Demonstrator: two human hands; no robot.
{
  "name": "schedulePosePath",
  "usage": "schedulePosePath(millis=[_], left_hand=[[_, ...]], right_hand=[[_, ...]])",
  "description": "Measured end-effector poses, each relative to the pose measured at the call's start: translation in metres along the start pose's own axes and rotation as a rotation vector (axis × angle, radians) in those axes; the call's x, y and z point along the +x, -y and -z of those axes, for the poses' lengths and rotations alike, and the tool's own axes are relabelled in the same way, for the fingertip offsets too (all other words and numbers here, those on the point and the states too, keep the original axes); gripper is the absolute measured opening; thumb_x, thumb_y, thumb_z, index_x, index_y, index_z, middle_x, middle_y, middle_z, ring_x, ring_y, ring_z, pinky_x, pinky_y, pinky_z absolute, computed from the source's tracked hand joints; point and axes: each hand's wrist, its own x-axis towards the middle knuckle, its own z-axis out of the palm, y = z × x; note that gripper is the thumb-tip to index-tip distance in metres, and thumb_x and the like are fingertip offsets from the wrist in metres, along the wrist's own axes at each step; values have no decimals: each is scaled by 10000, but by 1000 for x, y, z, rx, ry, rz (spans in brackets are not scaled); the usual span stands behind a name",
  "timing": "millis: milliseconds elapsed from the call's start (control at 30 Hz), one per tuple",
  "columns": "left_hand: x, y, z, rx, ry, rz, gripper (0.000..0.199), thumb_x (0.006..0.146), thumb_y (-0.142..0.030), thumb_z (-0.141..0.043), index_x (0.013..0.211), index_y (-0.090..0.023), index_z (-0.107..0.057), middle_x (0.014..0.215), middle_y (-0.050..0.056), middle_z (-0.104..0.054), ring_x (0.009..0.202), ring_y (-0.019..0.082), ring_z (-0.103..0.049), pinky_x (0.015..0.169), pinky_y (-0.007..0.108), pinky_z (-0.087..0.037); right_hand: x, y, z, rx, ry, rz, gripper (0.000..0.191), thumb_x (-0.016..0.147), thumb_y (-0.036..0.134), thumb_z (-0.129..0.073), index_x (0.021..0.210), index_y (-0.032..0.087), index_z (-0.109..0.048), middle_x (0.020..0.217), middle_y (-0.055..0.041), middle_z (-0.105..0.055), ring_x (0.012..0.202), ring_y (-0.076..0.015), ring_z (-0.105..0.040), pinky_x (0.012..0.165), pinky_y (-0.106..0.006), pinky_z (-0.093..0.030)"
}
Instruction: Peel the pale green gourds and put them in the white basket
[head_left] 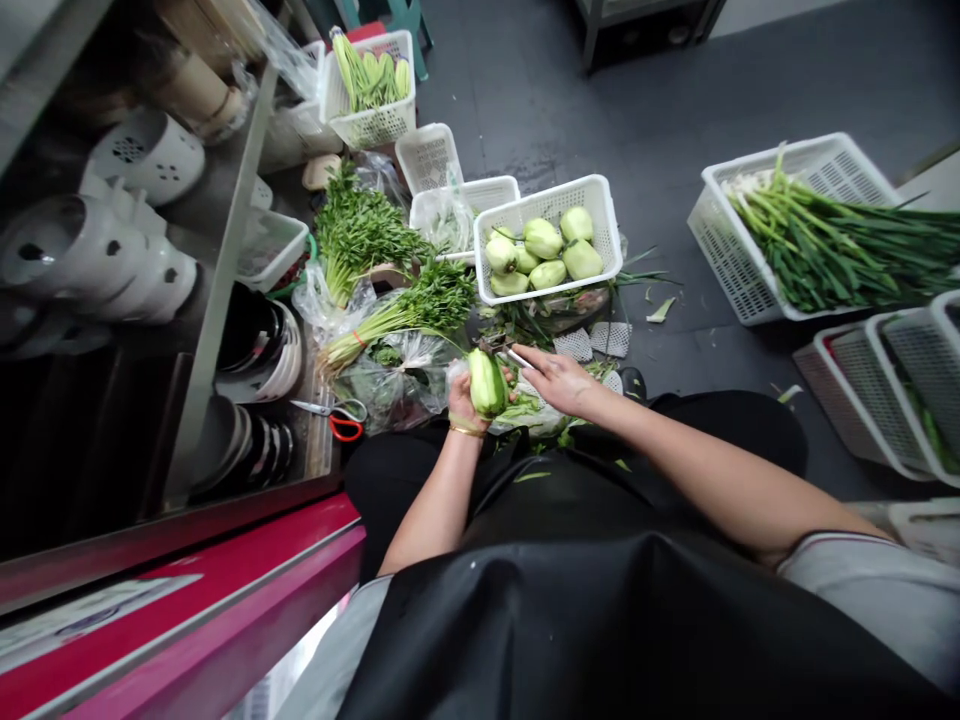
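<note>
A green gourd-like vegetable (pixel 487 384) rests in my left hand (pixel 465 402), whose fingers wrap round it from below. Just right of it, my right hand (pixel 559 381) is closed on a peeler or small knife with a pale handle (pixel 519 358); its working end lies close to the vegetable's top and is too small to make out. Beyond both hands stands a white basket (pixel 609 215) with several pale green peeled vegetables (pixel 543 239). Green peelings (pixel 529 408) lie beneath my hands.
Bundled leafy greens (pixel 405 320) and red-handled scissors (pixel 346 420) lie at left, beside a metal shelf (pixel 225 250) with bowls. A basket of long green vegetables (pixel 375 125) stands behind. At right are a basket of leeks (pixel 739 250) and stacked baskets (pixel 862 400).
</note>
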Motion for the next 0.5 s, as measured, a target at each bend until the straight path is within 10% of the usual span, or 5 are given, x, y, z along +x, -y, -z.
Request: schedulePosePath(millis=[300, 500], left_hand=[[24, 7, 9, -109, -328, -102, 247, 686, -318, -513, 829, -143, -612, 678, 40, -633, 615, 158, -631, 632, 278, -524], [25, 6, 0, -119, -408, -165, 204, 697, -305, -494, 797, -150, -581, 652, 13, -608, 569, 138, -602, 630, 267, -498]], right_hand=[[-89, -11, -30, 5, 186, 25, 490, 936, 231, -401, 1423, 182, -419, 1220, -106, -644, 1008, -234, -665, 862, -357, -544], [-61, -3, -22, -34, 45, 58, 512, 944, 267, -369, 1450, 190, -373, 1214, -104, -648, 1042, -230, -647, 895, -361, -520]])
